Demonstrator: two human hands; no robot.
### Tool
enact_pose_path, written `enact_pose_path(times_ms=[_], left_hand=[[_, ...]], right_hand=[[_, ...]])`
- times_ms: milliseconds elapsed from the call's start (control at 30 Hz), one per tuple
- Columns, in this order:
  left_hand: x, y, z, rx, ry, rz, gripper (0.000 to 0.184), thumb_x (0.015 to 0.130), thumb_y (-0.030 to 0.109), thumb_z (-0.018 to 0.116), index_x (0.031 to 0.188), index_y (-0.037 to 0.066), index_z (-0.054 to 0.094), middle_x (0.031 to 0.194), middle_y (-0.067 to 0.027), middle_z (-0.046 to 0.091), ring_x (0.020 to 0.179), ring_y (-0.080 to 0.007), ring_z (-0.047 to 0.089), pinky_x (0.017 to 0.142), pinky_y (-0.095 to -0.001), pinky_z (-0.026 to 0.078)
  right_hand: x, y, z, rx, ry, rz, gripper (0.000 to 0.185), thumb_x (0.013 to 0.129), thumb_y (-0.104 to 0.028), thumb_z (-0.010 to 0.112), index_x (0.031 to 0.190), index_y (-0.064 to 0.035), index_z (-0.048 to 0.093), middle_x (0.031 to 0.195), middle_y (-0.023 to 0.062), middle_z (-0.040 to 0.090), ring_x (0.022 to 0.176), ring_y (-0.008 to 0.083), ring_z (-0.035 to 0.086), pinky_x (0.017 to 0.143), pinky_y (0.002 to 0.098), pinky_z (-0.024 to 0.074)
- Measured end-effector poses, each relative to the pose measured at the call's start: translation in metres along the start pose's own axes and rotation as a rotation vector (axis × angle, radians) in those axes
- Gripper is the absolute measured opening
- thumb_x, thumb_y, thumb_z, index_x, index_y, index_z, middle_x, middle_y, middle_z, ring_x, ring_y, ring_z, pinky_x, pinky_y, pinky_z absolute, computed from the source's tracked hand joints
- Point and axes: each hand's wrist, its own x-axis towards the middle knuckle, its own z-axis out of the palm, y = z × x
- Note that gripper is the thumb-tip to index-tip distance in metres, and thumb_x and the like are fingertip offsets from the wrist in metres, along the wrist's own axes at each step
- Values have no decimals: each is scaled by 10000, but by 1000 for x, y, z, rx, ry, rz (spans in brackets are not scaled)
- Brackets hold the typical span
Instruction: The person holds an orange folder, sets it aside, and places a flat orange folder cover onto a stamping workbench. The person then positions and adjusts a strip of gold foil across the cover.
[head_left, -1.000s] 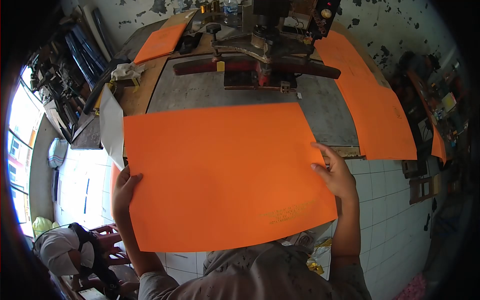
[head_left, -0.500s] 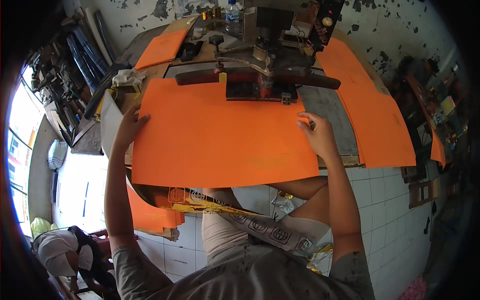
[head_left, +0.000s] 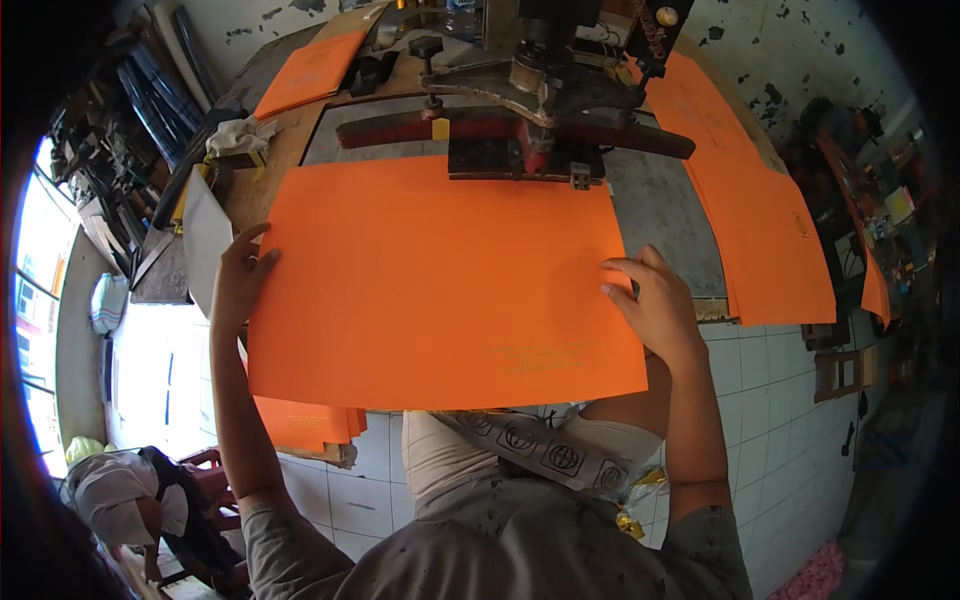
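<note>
Two hands, the left hand [head_left: 238,275] and the right hand [head_left: 662,308], hold one big orange sheet [head_left: 430,270] by its sides. On the left hand, the thumb lies over the edge and the fingers curl close. On the right hand, the thumb and pointing finger are a little apart over the other edge, but I cannot tell where all the hidden fingers go. The sheet's far part reaches over the gray metal bed [head_left: 665,225] to the dark press [head_left: 540,130], and its near part sticks out over the person's lap. Gold printing [head_left: 540,357] sits near its bottom right corner (too small to read). A tall stack of orange sheets [head_left: 755,230] lies to the right, and a smaller orange pile [head_left: 313,72] lies at the far left. A white cloth [head_left: 240,138] is near that pile.
</note>
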Motion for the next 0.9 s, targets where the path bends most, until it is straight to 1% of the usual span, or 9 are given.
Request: enact_pose_path(times_ms=[33, 100, 133, 167, 300, 500, 633, 733, 900], left_hand=[[-4, -1, -2, 52, -12, -26, 521, 912, 147, 724, 1400, 72, 558, 1072, -140, 696, 935, -242, 706, 784, -347, 557], [-22, 5, 5, 312, 202, 271, 528, 895, 151, 740, 1386, 78, 560, 1171, -144, 660, 1066, -296, 660, 894, -395, 530], [-34, 13, 14, 441, 307, 422, 531, 887, 153, 748, 1379, 81, 561, 1221, -146, 642, 1131, -324, 637, 949, -419, 516], [-51, 38, 22, 287, 181, 319, 536, 870, 159, 766, 1361, 87, 563, 1339, -145, 576, 1264, -369, 537, 1060, -469, 445], [-107, 99, 87, 305, -66, 549, 534, 890, 198, 741, 1382, 87, 567, 1499, -139, 492, 1416, -352, 427, 1168, -504, 339], [-116, 105, 141, 252, -21, 622, 442, 959, 241, 645, 1358, 58, 585, 1503, -172, 486, 1434, -388, 397, 1188, -529, 292], [-116, 95, 142, 208, -61, 626, 409, 966, 235, 626, 1334, 57, 594, 1492, -173, 492, 1424, -390, 405, 1186, -542, 291], [-115, 97, 140, 228, -76, 631, 429, 972, 265, 617, 1349, 62, 592, 1505, -182, 478, 1430, -392, 397, 1188, -549, 285], [-108, 104, 139, 340, -53, 620, 508, 997, 346, 574, 1423, 69, 552, 1554, -190, 428, 1460, -390, 363, 1202, -544, 267]], right_hand=[[-4, -4, 0, -122, 88, -76, 357, 897, -221, 755, 1200, -39, 703, 1048, 113, 558, 957, 275, 587, 866, 414, 484], [-9, -17, 3, -366, 264, -231, 427, 902, -259, 752, 1243, -14, 671, 1239, 175, 564, 1160, 337, 571, 984, 463, 468], [-7, -22, 9, -280, 186, -293, 494, 920, -302, 727, 1293, 6, 626, 1318, 200, 522, 1241, 365, 511, 1042, 475, 424], [-1, -27, 20, -196, 108, -357, 563, 938, -346, 703, 1343, 27, 581, 1397, 225, 480, 1321, 394, 450, 1100, 487, 379], [33, -49, 67, -132, -37, -441, 777, 1001, -506, 559, 1479, 85, 399, 1584, 285, 314, 1480, 464, 281, 1218, 495, 263], [82, -85, 117, -394, 115, -64, 828, 1020, -556, 483, 1507, 98, 341, 1592, 316, 283, 1489, 489, 245, 1229, 496, 220], [63, -136, 113, 493, -376, -841, 652, 1026, -444, 533, 1464, 31, 456, 1568, 252, 381, 1485, 428, 297, 1224, 498, 216], [35, -152, 86, 467, -137, -878, 587, 1016, -387, 585, 1459, -14, 489, 1541, 178, 442, 1457, 383, 363, 1201, 483, 283], [-9, -84, 60, -116, 107, -379, 571, 1026, -387, 558, 1430, 13, 504, 1515, 219, 449, 1437, 393, 383, 1192, 508, 293]])
